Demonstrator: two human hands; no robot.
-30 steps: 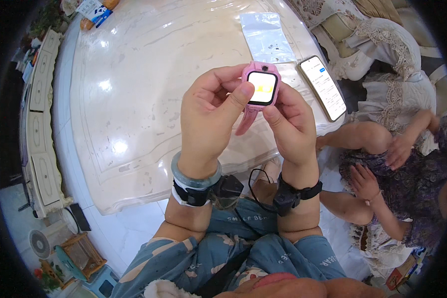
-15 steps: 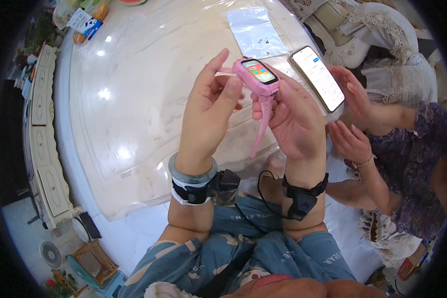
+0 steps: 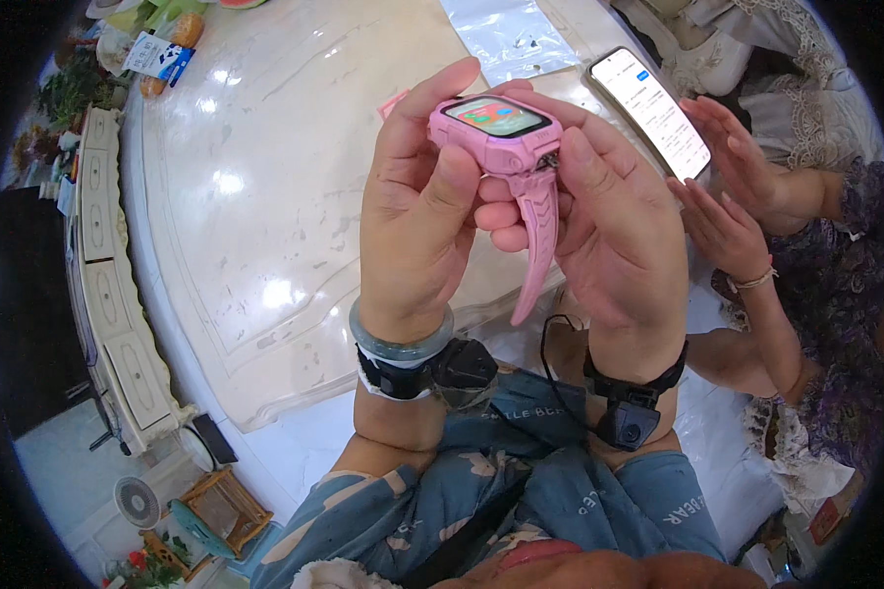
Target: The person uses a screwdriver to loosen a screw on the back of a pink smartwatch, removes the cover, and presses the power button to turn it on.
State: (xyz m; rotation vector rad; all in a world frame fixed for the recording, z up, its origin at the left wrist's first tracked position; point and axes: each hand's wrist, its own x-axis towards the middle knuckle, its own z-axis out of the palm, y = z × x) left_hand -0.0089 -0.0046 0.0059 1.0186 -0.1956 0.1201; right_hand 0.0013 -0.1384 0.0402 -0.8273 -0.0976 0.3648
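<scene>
Both my hands hold up a pink smartwatch [image 3: 496, 133] above the table, its lit colour screen tilted upward. My left hand [image 3: 417, 206] grips the left side of the case, thumb on its near edge and fingers behind. My right hand [image 3: 619, 206] closes on the right side, its thumb by a small dark gap at the case edge. One pink strap half hangs down between my palms; the tip of the other half shows beyond my left fingers. To the right lies a lit smartphone [image 3: 650, 113], with a co-worker's two hands [image 3: 722, 226] beside it.
A clear plastic bag [image 3: 509, 39] lies on the shiny pale table [image 3: 265, 196]. Fruit and a blue-white packet [image 3: 157, 57] sit at the far left. Lace-covered chairs [image 3: 756, 49] stand at the right; a cream cabinet [image 3: 108, 275] and a fan [image 3: 138, 501] are left.
The watch has come nearer and my left hand now holds its case, with both hands closer together. The view has shifted slightly. The co-worker's hands stay near the smartphone.
</scene>
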